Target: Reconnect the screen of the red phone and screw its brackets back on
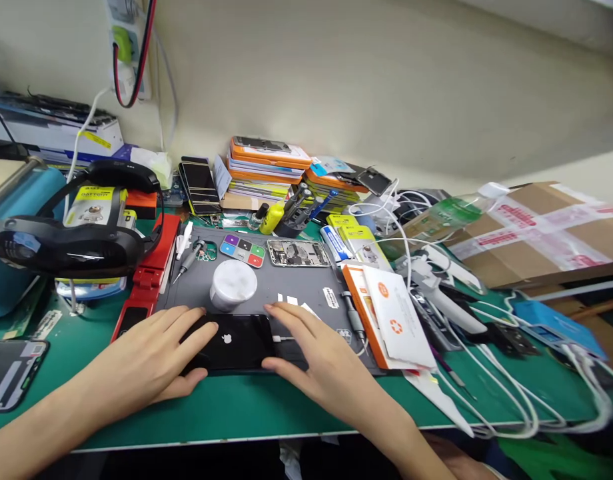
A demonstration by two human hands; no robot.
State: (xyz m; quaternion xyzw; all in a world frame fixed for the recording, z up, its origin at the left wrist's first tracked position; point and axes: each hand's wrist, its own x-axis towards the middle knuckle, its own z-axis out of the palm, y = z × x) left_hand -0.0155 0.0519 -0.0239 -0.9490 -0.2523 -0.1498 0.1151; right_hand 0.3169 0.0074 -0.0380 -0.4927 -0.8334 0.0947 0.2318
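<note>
A black smartphone (pixel 239 341) lies screen up on the grey mat, its screen dark with a white Apple logo. A white cable plug sits at its right end. My left hand (pixel 161 350) covers the phone's left end, fingers over the top and thumb by the near edge. At the right end, my right hand (pixel 319 350) spans the phone, index finger at the far corner and thumb at the near corner. Just beyond the phone stands a round white tub (pixel 233 285). An opened phone frame (pixel 297 253) with its inner parts showing lies farther back.
A grey work mat (pixel 201 293) covers part of the green table. Left stand a black headset (pixel 71 243) and a red holder (pixel 149 287). Screwdrivers, a yellow bottle (pixel 272 218) and battery packs line the back. Right are an orange-edged box (pixel 366 320), tangled white cables and a cardboard carton (pixel 541 227).
</note>
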